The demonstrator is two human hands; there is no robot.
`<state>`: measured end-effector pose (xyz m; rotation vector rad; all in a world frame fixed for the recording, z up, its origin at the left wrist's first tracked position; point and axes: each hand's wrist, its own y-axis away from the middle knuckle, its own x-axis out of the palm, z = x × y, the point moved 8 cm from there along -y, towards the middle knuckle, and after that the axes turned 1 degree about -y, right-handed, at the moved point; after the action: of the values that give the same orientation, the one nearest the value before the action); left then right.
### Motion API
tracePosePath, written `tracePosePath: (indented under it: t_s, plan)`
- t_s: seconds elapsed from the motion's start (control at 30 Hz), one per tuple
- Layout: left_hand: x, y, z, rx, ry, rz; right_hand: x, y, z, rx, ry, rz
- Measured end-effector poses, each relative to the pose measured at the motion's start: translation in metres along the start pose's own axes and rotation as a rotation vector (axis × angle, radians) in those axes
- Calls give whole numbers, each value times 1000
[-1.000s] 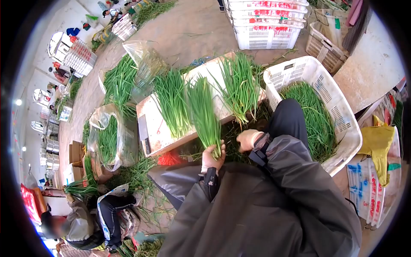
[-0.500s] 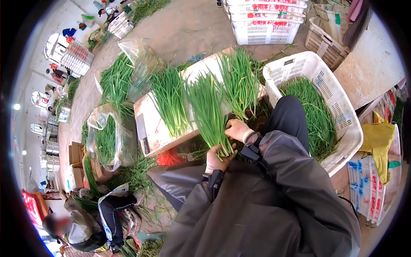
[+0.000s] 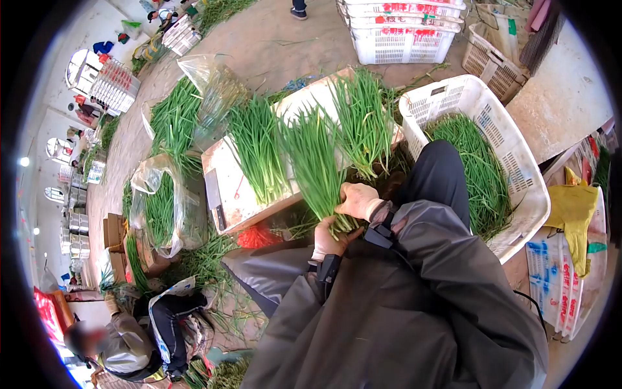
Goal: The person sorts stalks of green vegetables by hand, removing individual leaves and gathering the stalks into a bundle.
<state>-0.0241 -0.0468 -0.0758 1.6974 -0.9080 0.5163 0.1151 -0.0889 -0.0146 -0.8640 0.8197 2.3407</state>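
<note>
A bunch of scallions [image 3: 312,162] lies across the near edge of the white board [image 3: 225,162], leaf tips pointing away from me. My left hand [image 3: 329,240] is wrapped round its pale stalk ends. Just above, my right hand [image 3: 358,200] has its fingers closed against the bunch's right side. A second bunch of scallions [image 3: 260,152] rests to the left on the board, and a third bunch of scallions [image 3: 364,123] to the right. A knife [image 3: 214,198] lies along the board's left edge.
At my right stands a white crate [image 3: 541,188] holding loose scallions [image 3: 470,172]. Clear plastic bags [image 3: 188,211] with greens are on the left. Stacked crates [image 3: 407,42] stand ahead. A co-worker [image 3: 126,340] sits at lower left; red plastic [image 3: 258,238] lies below the board.
My right hand has shifted slightly left and closed further over the scallion stalks. A walking person's foot has come farther into view at the top. The co-worker's arm has moved.
</note>
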Motion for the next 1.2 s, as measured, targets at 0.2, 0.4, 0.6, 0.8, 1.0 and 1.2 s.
tracePosePath:
  t_s: [0.2,0.4,0.6,0.8,1.0,1.2]
  plan:
    - [-18,-14,6,-7,-88,29,6,-1,5,-50,35,-49]
    - [-32,-21,9,-38,-55,-52,13,-11,-6,-91,-49,-38]
    - [-10,-6,5,-11,78,-97,-17,-14,-20,13,-86,-88]
    - [-4,-4,6,-15,88,-69,-25,-16,-25,-7,157,-179]
    - [-5,-4,7,-20,82,-82,-37,7,16,-281,314,-395]
    - [-7,-6,5,23,44,-61,8,11,35,-542,417,-199]
